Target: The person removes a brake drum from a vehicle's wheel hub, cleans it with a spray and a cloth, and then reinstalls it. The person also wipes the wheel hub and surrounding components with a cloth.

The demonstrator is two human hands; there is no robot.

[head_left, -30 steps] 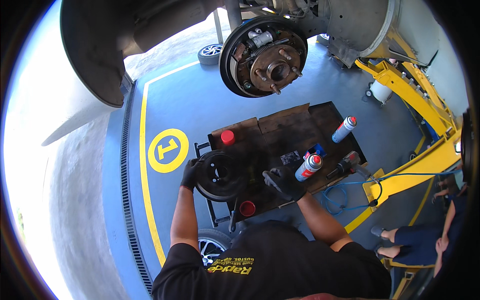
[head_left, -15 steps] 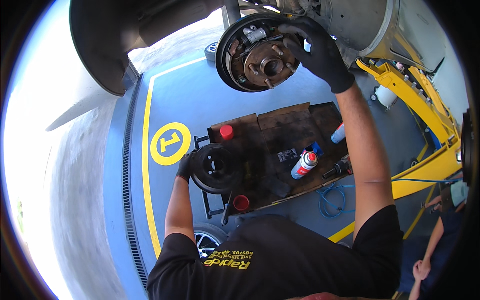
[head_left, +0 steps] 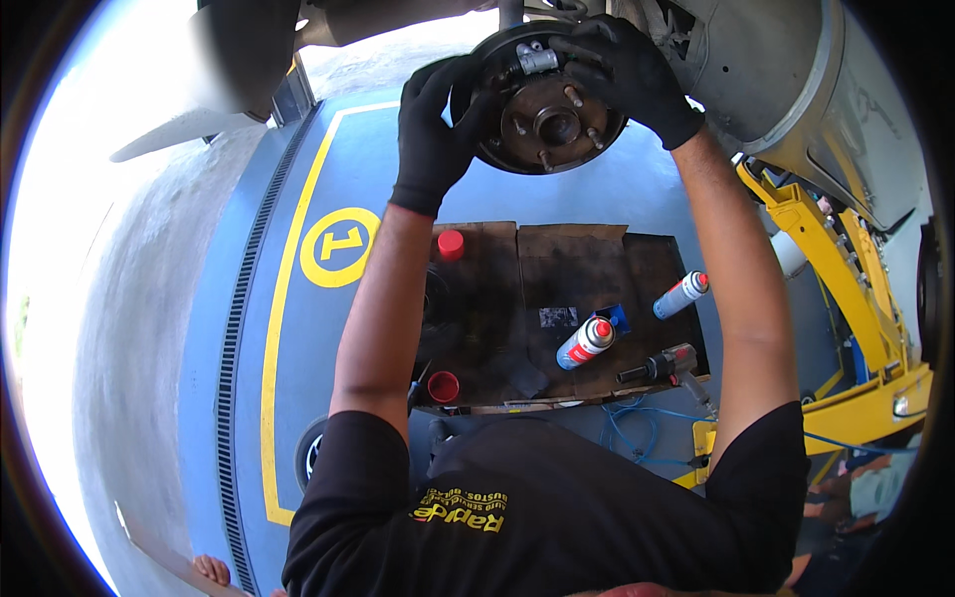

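Observation:
In front of me is a drum brake assembly [head_left: 557, 124] with its drum off, showing a rusty hub with studs and a silver wheel cylinder [head_left: 538, 61] near the top. My left hand [head_left: 436, 129], in a black glove, wraps the assembly's left side, thumb and fingers bent around the edge; some fingertips are hidden. On the upper right, my gloved right hand [head_left: 637, 80] curls its fingers over the brake beside the wheel cylinder. A dark brake drum [head_left: 438, 298] lies below on the cardboard-topped table [head_left: 577, 249], mostly behind my left forearm.
Two spray cans [head_left: 585, 343] [head_left: 680, 296], a red cap [head_left: 451, 245], a red cup [head_left: 443, 386] and an impact wrench [head_left: 665, 366] lie on the table. A yellow lift arm [head_left: 846, 269] stands at right, a blue hose [head_left: 637, 428] below it. Another person's hand [head_left: 211, 569] shows lower left.
My left hand has let go of the brake drum on the table and risen to the left side of the brake assembly. My right hand remains at its upper right. The view has shifted.

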